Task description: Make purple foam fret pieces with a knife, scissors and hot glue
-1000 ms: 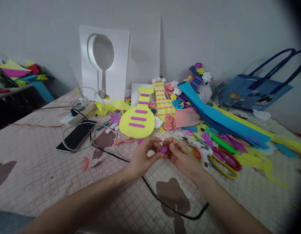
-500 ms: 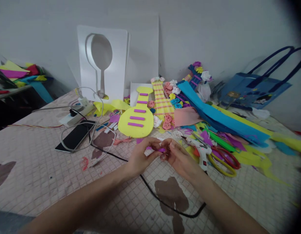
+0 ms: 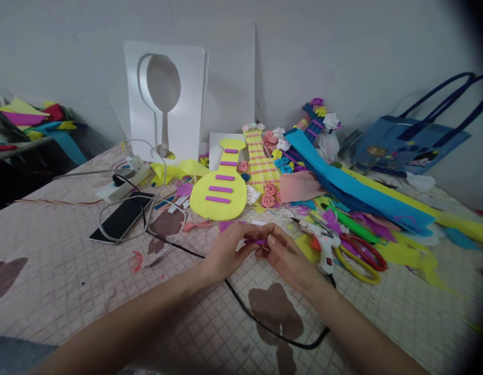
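My left hand [image 3: 228,253] and my right hand [image 3: 288,256] meet over the middle of the table, fingertips close together. Both pinch a small purple paper piece [image 3: 260,241], mostly hidden by the fingers. Just beyond them lies a yellow guitar-shaped cutout [image 3: 218,194] with several purple strips across its body and neck. To the right of my right hand rests a white glue gun [image 3: 323,240], its black cord running under my arms. Red-and-yellow-handled scissors [image 3: 360,259] lie beside it.
A phone [image 3: 122,216] and a power strip [image 3: 115,190] with tangled cables sit at left. A white board with a cutout [image 3: 186,104] leans on the wall. Blue crepe paper [image 3: 362,187], paper flowers [image 3: 269,195] and scraps crowd the right, before a blue bag [image 3: 405,146].
My fingers have shifted slightly around the purple piece, which now shows darker and lower between them. Both arms stay in nearly the same place.
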